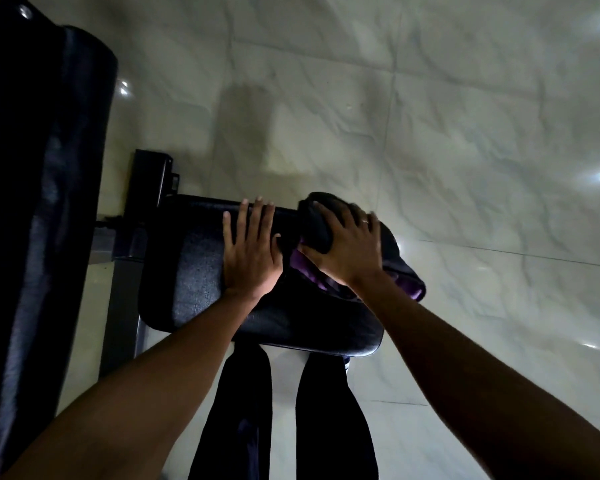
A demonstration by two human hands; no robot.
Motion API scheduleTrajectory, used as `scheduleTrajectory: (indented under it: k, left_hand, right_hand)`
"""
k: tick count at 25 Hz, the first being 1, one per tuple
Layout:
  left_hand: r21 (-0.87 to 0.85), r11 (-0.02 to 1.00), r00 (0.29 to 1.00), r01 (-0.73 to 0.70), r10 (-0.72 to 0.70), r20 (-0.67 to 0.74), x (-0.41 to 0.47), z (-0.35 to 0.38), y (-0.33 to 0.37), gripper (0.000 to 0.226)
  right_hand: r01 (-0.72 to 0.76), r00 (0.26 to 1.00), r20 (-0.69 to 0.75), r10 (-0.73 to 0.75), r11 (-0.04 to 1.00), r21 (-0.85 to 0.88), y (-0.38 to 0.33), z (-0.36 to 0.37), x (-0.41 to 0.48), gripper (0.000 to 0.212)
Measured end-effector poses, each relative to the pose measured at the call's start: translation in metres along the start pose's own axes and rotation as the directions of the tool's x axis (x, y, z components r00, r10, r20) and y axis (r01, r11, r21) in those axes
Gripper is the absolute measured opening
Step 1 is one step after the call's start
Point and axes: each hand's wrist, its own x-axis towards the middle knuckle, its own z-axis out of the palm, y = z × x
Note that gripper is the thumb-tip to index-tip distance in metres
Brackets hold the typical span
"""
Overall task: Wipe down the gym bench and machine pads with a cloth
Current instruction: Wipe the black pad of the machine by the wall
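So I've got my left hand [250, 251] flat on the seat pad [194, 271], fingers straight and spread, gripping nothing. It's just pressing down, I'd say to brace me while I lean over and to keep the pad from rocking. My right hand [350, 247] is curled over the bunched-up cloth [317, 230], thumb tucked around the near side, holding it tight against the pad's right end. The cloth is dark outside with a purple face showing underneath, and part of it droops over the pad's right edge. Bunching it gives me a thick wad to push with instead of a floppy sheet.

The tall back pad [49, 168] stands off to my left, well apart from both hands, so my guess is that one's left to do. Lighting's pretty dim here, so I honestly can't tell if the pad surface is wet or dry. My legs [239, 410] are right up against the near edge, on the glossy tile floor [465, 133].
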Motion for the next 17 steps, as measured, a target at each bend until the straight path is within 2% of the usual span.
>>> scheduleTrajectory:
  k: [3, 5, 8, 10, 13, 15, 17]
  left_hand:
    - [0.018, 1.0, 1.0, -0.005, 0.005, 0.018, -0.001, 0.0, 0.0, 0.063]
    - [-0.002, 1.0, 1.0, 0.001, -0.001, 0.025, 0.001, -0.001, 0.001, 0.063]
    - [-0.002, 1.0, 1.0, 0.014, -0.014, 0.014, 0.001, -0.002, 0.0, 0.057]
    - [-0.006, 1.0, 1.0, 0.015, -0.015, 0.009, 0.001, -0.001, 0.002, 0.057]
    - [-0.004, 1.0, 1.0, 0.017, -0.017, 0.0, 0.001, 0.001, 0.001, 0.057]
    - [-0.001, 1.0, 1.0, 0.005, -0.005, -0.003, 0.0, 0.001, 0.001, 0.057]
    - [0.01, 1.0, 1.0, -0.013, 0.013, -0.005, -0.001, 0.001, 0.001, 0.059]
  right_hand:
    - [0.114, 0.976, 0.181, -0.119, 0.993, 0.038, -0.037, -0.007, 0.045, 0.071]
    - [0.103, 0.981, 0.162, -0.105, 0.995, 0.018, -0.024, -0.009, 0.047, 0.066]
    - [-0.023, 0.999, 0.044, 0.022, 0.999, 0.022, 0.031, -0.014, 0.009, 0.07]
    - [-0.166, 0.986, 0.032, 0.163, 0.983, 0.078, 0.06, -0.019, -0.017, 0.077]
    - [-0.454, 0.891, 0.032, 0.454, 0.884, 0.113, 0.041, -0.02, -0.013, 0.078]
    - [-0.411, 0.91, -0.024, 0.413, 0.909, 0.06, 0.002, -0.012, 0.002, 0.07]
    - [-0.243, 0.969, -0.028, 0.244, 0.969, 0.029, -0.036, 0.0, 0.009, 0.07]
